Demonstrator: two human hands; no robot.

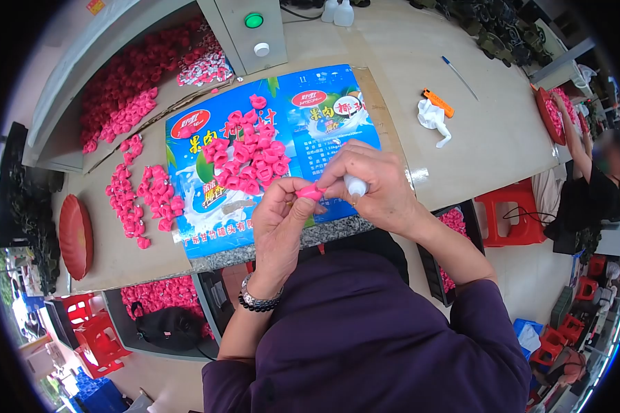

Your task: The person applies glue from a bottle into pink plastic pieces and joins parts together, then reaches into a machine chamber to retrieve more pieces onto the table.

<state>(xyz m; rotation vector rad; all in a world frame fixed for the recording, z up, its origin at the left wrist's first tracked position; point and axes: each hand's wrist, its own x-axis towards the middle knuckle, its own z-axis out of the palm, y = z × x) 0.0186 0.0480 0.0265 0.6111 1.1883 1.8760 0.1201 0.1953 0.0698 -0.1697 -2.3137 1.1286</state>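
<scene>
Close in front of my body, my left hand pinches a small bright pink soft-looking piece. My right hand is curled around a small white squeeze bottle, and its fingertips meet the pink piece too. The bottle's tip is hard to make out. Beyond the hands, a loose heap of similar pink pieces lies on a flattened blue printed cardboard sheet. More pink pieces are spread in rows on the table left of the sheet.
A red oval tray rests at the table's left. Pink pieces fill the grey machine opening at the back left. An orange tool, crumpled white tissue and a pen lie rightward. Another person works at far right.
</scene>
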